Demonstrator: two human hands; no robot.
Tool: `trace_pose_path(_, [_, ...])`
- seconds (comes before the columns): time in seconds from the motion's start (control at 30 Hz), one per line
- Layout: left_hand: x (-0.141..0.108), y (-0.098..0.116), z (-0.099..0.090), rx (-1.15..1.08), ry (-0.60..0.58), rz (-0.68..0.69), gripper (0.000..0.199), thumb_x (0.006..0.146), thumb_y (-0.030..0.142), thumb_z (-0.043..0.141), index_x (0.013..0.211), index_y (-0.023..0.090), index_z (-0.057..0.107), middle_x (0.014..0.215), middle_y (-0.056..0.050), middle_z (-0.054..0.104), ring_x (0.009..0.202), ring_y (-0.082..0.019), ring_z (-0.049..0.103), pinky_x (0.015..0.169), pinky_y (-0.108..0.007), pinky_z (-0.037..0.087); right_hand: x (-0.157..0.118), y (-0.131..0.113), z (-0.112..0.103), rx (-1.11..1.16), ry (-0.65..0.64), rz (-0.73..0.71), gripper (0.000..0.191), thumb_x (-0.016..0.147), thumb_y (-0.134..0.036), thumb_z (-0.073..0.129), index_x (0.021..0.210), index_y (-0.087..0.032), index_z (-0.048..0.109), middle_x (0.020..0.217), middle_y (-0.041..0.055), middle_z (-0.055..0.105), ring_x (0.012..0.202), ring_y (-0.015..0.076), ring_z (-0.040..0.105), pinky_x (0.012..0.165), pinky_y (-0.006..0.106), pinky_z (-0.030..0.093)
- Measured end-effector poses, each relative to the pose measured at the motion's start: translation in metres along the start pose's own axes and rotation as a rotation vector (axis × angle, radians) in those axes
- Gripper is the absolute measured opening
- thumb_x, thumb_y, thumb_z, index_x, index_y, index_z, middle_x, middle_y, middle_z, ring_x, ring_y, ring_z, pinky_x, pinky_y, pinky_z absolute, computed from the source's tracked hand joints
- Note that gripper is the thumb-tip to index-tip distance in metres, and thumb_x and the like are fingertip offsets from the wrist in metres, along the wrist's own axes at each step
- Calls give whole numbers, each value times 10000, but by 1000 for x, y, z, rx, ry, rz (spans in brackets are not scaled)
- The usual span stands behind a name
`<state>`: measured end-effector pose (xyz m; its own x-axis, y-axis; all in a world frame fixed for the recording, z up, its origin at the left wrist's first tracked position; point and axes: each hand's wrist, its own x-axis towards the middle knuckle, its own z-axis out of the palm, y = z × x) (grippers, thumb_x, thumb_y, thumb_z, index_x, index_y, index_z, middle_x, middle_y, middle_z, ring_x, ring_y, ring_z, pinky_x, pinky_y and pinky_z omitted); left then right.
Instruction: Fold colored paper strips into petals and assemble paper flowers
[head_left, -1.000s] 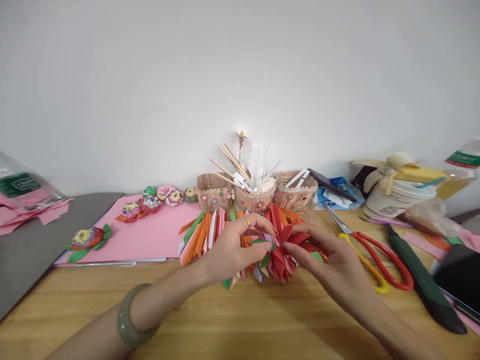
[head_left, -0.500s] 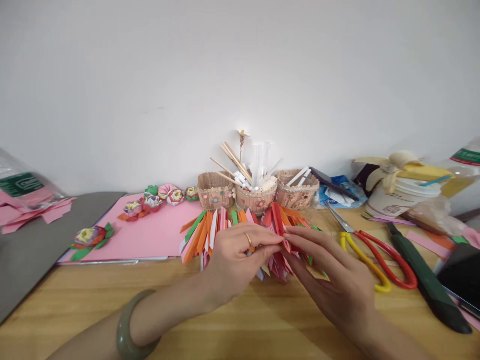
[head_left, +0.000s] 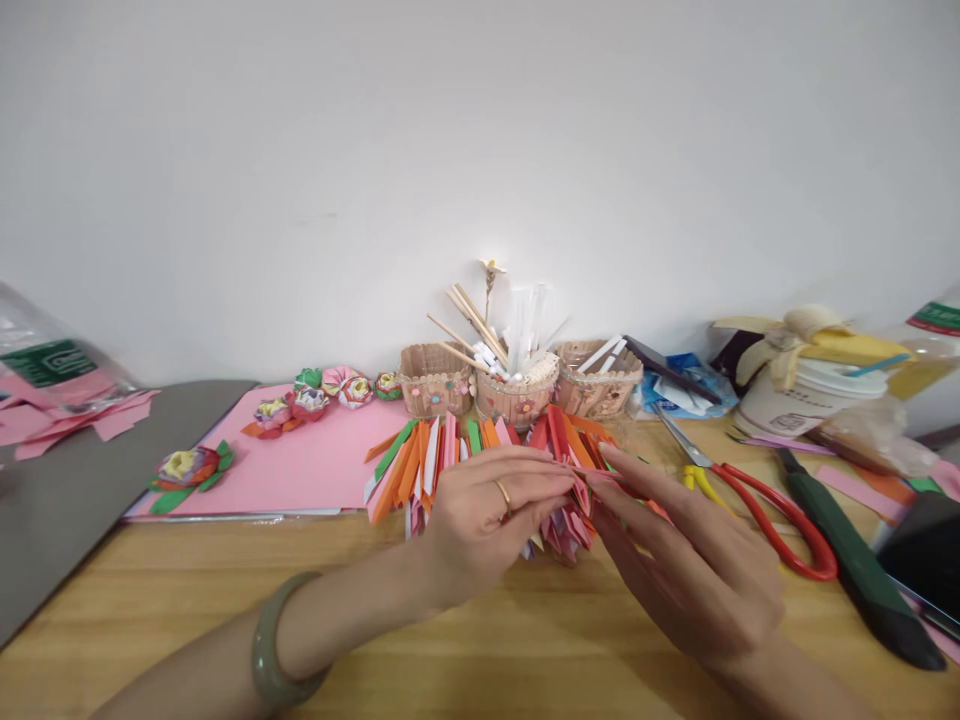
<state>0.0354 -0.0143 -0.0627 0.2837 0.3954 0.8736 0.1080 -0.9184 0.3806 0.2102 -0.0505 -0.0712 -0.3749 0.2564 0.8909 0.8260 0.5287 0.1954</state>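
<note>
A small folded piece of red-pink paper (head_left: 582,482) sits between my two hands. My left hand (head_left: 476,520), with a ring and a green bangle, pinches it between thumb and fingers. From the other side my right hand (head_left: 690,560) has its fingers closed over the paper's edge; its thumb is partly hidden below. Just behind and under the hands lies a pile of folded paper strips (head_left: 409,475) in orange, red, pink, green and white, partly covered by the fingers.
Three decorated baskets (head_left: 517,405) stand along the wall with sticks and straws. Paper flowers (head_left: 184,470) rest left on a pink sheet (head_left: 300,480). On the right lie scissors (head_left: 780,525), a green-handled tool (head_left: 855,560) and a cup (head_left: 802,395) under a banana peel.
My right hand has shifted right and its fingers now lie flatter along the paper, covering part of the scissors' yellow handle. My left hand still pinches the paper. The view has shifted slightly.
</note>
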Motion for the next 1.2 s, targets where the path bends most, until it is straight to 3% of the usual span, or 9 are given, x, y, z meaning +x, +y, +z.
trace_pose_path(0.3, [-5,-3,4,-3,-59,69,250,783,53,526,1012,108,611,976,-141,690,984,-176,625,850,-347,540,2,4,2,18,39,79,285,660,-55,708,913,-160,628,966,145,698,759,189,687,637,264,548])
trace_pose_path(0.6, [-4,-6,0,2,-58,71,227,785,44,509,968,118,621,927,-114,707,973,-163,629,849,-319,538,4,4,3,68,11,121,284,693,-54,669,928,-205,616,1006,103,692,785,193,687,626,270,562])
trace_pose_path(0.87, [-6,-9,-2,19,-105,133,253,807,41,463,1010,87,608,998,-170,677,1031,-189,598,879,-353,517,5,3,4,102,38,165,269,691,-51,679,915,-191,626,954,113,704,763,185,688,621,262,559])
trace_pose_path(1.0, [-6,-8,-2,38,-119,117,243,832,86,443,996,118,620,1016,-154,674,1030,-183,598,861,-351,526,5,3,4,107,13,175,271,702,-67,673,930,-205,626,954,96,705,759,181,687,636,269,558])
trace_pose_path(1.2, [-4,-6,0,6,-45,30,248,800,62,498,997,145,623,920,-94,711,950,-157,638,831,-317,543,7,3,5,102,3,154,268,708,-58,660,931,-201,621,947,104,706,760,184,687,633,266,556])
